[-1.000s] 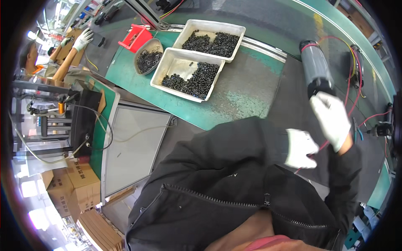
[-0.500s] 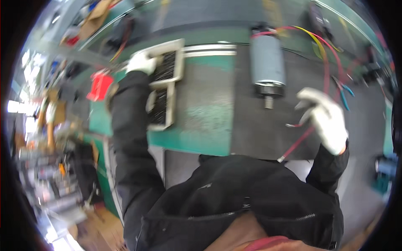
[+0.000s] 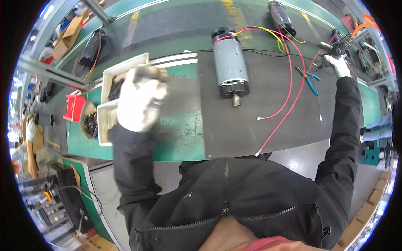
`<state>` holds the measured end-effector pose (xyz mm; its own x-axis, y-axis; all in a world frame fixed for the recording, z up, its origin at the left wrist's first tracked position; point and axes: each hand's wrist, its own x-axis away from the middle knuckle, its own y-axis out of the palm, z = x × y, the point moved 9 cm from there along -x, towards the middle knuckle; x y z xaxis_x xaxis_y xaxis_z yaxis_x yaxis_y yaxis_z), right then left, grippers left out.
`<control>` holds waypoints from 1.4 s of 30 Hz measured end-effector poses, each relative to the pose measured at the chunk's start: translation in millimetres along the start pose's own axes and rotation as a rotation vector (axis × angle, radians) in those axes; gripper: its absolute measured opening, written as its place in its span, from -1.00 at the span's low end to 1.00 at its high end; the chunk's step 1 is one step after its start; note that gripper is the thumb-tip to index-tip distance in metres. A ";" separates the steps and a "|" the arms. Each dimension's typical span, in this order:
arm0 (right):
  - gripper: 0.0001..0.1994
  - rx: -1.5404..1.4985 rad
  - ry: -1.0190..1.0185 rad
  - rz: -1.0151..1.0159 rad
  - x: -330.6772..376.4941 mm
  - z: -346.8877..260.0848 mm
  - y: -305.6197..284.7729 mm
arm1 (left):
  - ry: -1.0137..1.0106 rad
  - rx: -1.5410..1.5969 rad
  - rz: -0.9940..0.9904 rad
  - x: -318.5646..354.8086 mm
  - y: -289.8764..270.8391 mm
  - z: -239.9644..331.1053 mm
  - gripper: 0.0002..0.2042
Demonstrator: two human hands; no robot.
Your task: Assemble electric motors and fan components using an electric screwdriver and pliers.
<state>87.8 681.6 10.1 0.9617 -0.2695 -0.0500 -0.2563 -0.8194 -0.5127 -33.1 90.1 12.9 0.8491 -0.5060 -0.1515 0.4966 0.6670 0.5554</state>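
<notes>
Your right hand grips the black tool, likely stiff and weighty and best held round its body, near the far right corner of the bench, but whether your left hand, blurred over 2 white trays, holds anything I cannot tell.
</notes>
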 end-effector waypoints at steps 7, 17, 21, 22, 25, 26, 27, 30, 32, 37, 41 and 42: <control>-0.49 -0.360 -0.515 0.135 53.6 -160.4 75.7 | -0.198 0.564 -0.187 30.6 93.0 -111.5 -0.67; -0.47 -1.056 -0.639 -0.361 103.2 -234.4 193.9 | -0.308 0.572 -0.041 34.7 110.8 -154.4 -0.75; -0.63 -1.413 -0.619 -0.060 97.0 -211.9 193.2 | -0.334 0.515 -0.003 40.0 107.5 -159.3 -0.75; -0.67 -1.496 -0.605 0.021 96.2 -204.1 193.6 | -0.330 0.504 0.000 41.2 104.7 -159.4 -0.76; -0.72 -1.547 -0.538 0.090 95.1 -193.5 201.2 | -0.436 0.345 0.028 51.6 96.5 -166.4 -0.73; -0.74 -1.522 -0.501 0.076 95.1 -191.6 205.8 | -0.445 0.354 0.034 54.2 97.3 -164.2 -0.73; -0.76 -1.496 -0.466 0.063 95.3 -189.8 210.0 | -0.474 0.191 0.060 57.4 94.7 -162.6 -0.71; -0.80 -1.431 -0.356 0.011 93.8 -185.1 225.2 | -0.682 0.425 0.070 70.7 103.4 -179.3 -0.64; -0.75 -1.490 -0.394 -0.119 91.3 -190.2 237.0 | -0.806 0.691 -0.109 81.4 119.0 -196.1 -0.63; -0.65 -1.191 -0.267 0.020 84.2 -162.6 230.8 | -0.605 0.545 0.245 50.3 68.8 -214.0 -0.59; -0.62 -1.103 -0.345 0.041 68.8 -161.0 235.6 | -0.582 0.678 0.186 43.6 71.0 -219.4 -0.70; -0.62 -1.142 -0.354 0.012 64.9 -160.4 238.0 | -0.598 0.765 0.195 44.8 72.6 -221.4 -0.70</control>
<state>73.7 388.0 22.3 0.8863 -0.2727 -0.3744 -0.0313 -0.8418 0.5389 80.8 237.0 -134.6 0.5682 -0.7584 0.3193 -0.0709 0.3415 0.9372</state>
